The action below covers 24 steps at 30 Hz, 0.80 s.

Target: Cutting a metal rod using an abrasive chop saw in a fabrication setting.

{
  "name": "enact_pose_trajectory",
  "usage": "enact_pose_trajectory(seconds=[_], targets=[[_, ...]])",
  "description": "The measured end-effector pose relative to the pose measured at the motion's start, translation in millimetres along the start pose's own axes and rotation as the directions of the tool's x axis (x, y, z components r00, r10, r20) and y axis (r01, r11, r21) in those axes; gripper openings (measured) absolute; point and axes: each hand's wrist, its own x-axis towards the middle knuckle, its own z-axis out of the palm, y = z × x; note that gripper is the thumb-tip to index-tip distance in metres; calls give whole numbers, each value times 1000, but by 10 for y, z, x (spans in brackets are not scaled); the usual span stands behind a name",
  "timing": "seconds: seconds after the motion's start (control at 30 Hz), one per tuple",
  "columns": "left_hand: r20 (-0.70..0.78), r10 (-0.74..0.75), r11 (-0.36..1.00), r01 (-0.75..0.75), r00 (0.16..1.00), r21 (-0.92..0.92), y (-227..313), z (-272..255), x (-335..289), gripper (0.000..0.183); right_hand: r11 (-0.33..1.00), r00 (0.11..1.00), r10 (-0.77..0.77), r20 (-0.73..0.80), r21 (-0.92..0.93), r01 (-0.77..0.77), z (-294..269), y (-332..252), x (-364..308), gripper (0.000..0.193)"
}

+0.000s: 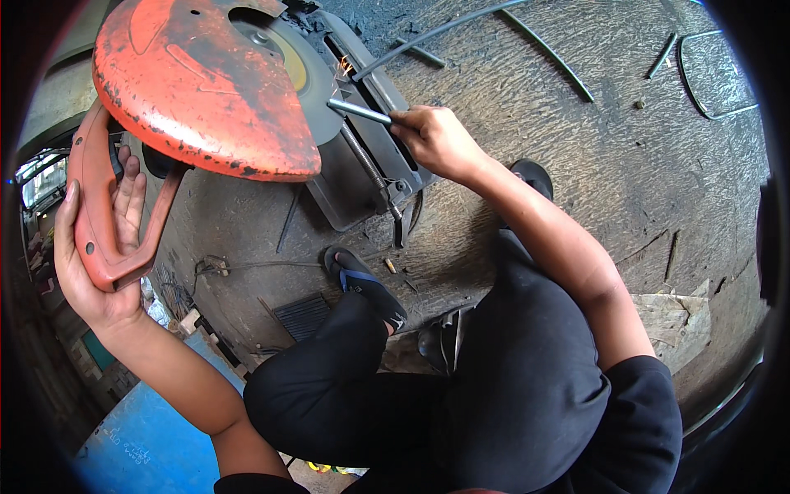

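At the upper left stands a chop saw with a worn orange blade guard (197,90) and a grey cutting disc (317,90). My left hand (103,255) is wrapped round the saw's orange handle (92,198). A short grey metal rod (360,110) is pinched in my right hand (436,142), its far end against the edge of the disc. Small orange sparks (344,66) show beside the disc. Under it lies the saw's dark metal base (350,177), with a threaded vise screw (366,160).
Cut rods (547,53) and a bent rod frame (695,82) lie on the floor at the upper right. A long rod (436,31) reaches to the saw base. My sandalled foot (362,284) is near the base. A blue panel (156,436) is at the lower left.
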Motion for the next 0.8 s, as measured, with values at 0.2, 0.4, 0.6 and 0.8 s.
enact_pose_trajectory(seconds=[0.2,0.4,0.6,0.8], targets=[[-19,-38,999,38,999,-22,6,30,-34,55,996,998,-68,-16,-50,68,0,-2,-24,26],[-29,-8,1000,8,1000,5,-18,6,-10,55,999,996,30,-83,-33,-33,-25,-21,-7,27],[-1,-19,1000,19,1000,-21,-28,13,-4,54,994,996,-56,-73,-97,49,28,-13,-12,26],[15,-37,998,38,999,-47,4,-15,-2,55,940,953,-252,-170,-277,199,21,52,6,23]])
